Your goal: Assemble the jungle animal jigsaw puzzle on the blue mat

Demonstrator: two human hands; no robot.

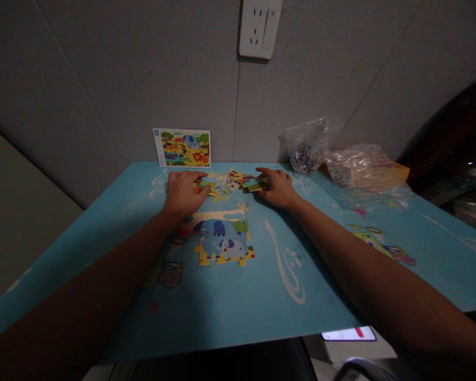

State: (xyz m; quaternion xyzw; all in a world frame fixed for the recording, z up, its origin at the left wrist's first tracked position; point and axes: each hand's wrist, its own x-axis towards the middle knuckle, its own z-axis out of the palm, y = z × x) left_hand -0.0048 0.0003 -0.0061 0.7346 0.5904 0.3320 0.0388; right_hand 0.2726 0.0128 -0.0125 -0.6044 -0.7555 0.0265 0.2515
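A: Where are the pieces lying?

B: The loose puzzle pieces (235,179) are lying scattered at the centre of the frame, on the blue desk (321,299). The joined elephant section (222,239) is lying flat just below them, a little left of centre.

A: And what are the hands doing?

B: The left hand (185,193) is curving around some orange and green pieces (212,187), left of centre. The right hand (275,188) is curving over a green piece (256,187), right of centre. On each, thumb and forefinger are standing apart with pieces showing between them, but I'm not able to tell whether either grip is actually pinching.

A: How are you expecting them to handle?

B: I'm guessing light, fairly stiff card, slightly slick on the printed face, with knobs that could be bending. I'd be taking each by opposite sides of its body, sparing the knobs. The joined section I'd be sliding with a flat palm; lifting one corner would be risking its seams.

A: What's standing behind?

B: A picture card (185,148) is leaning against the wall (122,79), upper left of centre.
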